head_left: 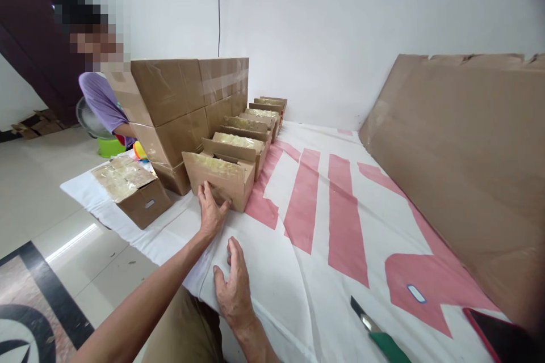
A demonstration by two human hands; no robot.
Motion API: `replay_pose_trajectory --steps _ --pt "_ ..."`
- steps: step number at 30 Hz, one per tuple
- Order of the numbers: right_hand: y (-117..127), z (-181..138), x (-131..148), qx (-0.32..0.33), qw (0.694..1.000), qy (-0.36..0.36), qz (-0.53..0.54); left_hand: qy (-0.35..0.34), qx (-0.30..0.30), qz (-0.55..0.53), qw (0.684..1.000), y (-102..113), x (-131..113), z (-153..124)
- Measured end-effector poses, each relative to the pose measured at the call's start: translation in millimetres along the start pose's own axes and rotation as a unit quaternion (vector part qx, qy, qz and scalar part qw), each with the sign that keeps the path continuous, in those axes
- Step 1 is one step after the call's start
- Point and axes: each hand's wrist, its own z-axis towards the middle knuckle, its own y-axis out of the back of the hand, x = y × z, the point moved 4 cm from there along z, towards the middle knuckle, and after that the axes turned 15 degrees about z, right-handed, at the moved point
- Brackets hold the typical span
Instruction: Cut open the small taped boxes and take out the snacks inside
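Note:
My left hand point(212, 211) rests with spread fingers against the front of the nearest small cardboard box point(219, 184). That box stands with its flap raised, and yellowish, shiny patches show along the flap's upper part. Behind it, a row of similar boxes point(242, 142) runs toward the wall. My right hand point(235, 286) hovers close by, over the cloth's near edge, its fingers apart and slightly curled with nothing in them. To the left sits another small box point(145, 204), its top covered with yellowish tape and a small label on its side.
Stacked taped cartons point(170, 93) stand behind the left box, with a person in a purple sleeve point(102, 99) beyond. On the white-and-pink cloth point(304, 198) lie a green-handled utility knife point(383, 340), a label point(416, 294) and a red-edged phone point(506, 334). A large cardboard sheet point(460, 142) leans at right.

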Motion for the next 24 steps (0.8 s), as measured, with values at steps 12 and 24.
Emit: replay_pose_trajectory --steps 12,24 --pt "11.5 14.3 11.3 0.026 0.999 -0.015 -0.009 -0.186 0.028 0.022 0.982 94.1 10.6 -37.9" --pt "-126.1 96.4 79.5 0.22 0.974 -0.057 0.021 0.224 -0.168 -0.144 0.949 267.7 180.8 135.2"
